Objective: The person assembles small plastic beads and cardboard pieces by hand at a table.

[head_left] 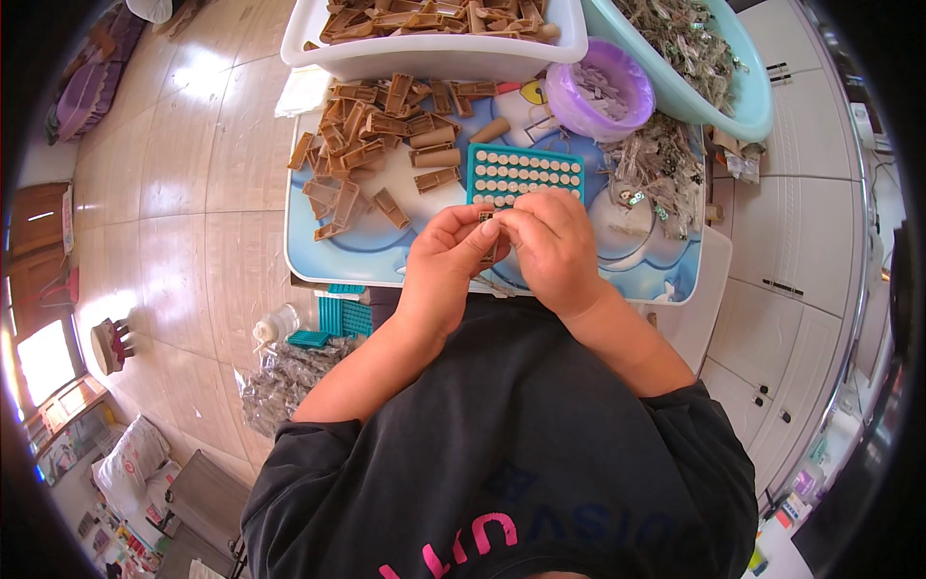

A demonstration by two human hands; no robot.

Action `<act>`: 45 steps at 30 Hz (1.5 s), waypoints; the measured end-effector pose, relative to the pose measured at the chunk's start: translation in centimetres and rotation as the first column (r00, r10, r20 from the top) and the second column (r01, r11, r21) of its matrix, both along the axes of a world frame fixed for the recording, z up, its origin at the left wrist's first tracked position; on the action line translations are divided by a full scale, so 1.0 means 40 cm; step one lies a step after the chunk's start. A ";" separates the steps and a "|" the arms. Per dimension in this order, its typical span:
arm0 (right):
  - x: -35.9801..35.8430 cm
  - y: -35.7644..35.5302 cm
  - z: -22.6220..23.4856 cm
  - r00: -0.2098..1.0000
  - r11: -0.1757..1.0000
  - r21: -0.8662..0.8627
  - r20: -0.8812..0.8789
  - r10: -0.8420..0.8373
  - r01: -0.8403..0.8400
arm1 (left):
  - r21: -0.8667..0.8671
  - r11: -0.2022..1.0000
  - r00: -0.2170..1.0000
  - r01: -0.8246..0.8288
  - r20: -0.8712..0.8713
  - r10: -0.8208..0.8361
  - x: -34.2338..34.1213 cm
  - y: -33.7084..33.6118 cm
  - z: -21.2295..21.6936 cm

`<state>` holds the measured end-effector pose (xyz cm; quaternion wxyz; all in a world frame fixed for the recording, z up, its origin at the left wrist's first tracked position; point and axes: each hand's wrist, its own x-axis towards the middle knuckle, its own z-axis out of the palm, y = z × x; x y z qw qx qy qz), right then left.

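My left hand (pixel 446 262) and my right hand (pixel 552 243) meet above the near edge of a small blue and white table (pixel 386 253). Together they pinch a small brown plastic piece (pixel 486 218) between the fingertips. Just beyond the hands lies a teal tray (pixel 523 171) with rows of round pale parts set in its holes. A heap of brown plastic pieces (pixel 371 135) lies on the table to the left of the tray.
A white tub (pixel 434 50) of brown pieces stands at the table's far edge. To the right are a purple bowl (pixel 600 89), a pale green basin (pixel 743 92) and a loose pile of small wired parts (pixel 661 174). Teal trays (pixel 342 314) and a plastic bag (pixel 285 381) lie on the floor at left. White cabinets (pixel 791 280) stand at right.
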<state>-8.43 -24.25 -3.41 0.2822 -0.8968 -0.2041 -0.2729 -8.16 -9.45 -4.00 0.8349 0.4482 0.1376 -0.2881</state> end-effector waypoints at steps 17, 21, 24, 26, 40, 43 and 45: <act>0.174 0.082 -0.021 0.970 0.938 -0.297 -0.217 0.113 -0.176 | 0.030 0.970 0.970 -0.243 0.012 0.243 0.028 0.080 0.021; 0.182 0.079 -0.027 0.953 0.960 -0.198 -0.268 0.143 -0.200 | -0.002 0.983 0.983 -0.186 -0.004 0.186 0.021 0.095 0.020; 0.197 0.051 -0.025 0.957 0.984 -0.136 -0.282 0.072 -0.115 | -0.028 0.995 0.995 -0.096 -0.026 0.095 0.005 0.090 0.014; 0.213 0.040 -0.022 0.966 0.984 -0.175 -0.260 -0.007 -0.040 | -0.047 0.998 0.998 -0.033 -0.047 0.031 0.006 0.079 0.013; 0.281 0.218 0.002 0.919 0.922 -0.038 -0.102 0.380 -0.386 | -0.055 0.998 0.995 0.021 -0.101 -0.026 0.003 0.091 0.013; 0.268 0.242 -0.003 0.877 0.858 -0.188 -0.153 0.456 -0.479 | -0.044 0.994 0.991 0.098 -0.092 -0.102 0.000 0.091 0.009; 0.267 0.243 -0.017 0.865 0.824 -0.268 -0.206 0.458 -0.500 | -0.039 0.989 0.987 0.142 -0.069 -0.144 -0.004 0.083 0.019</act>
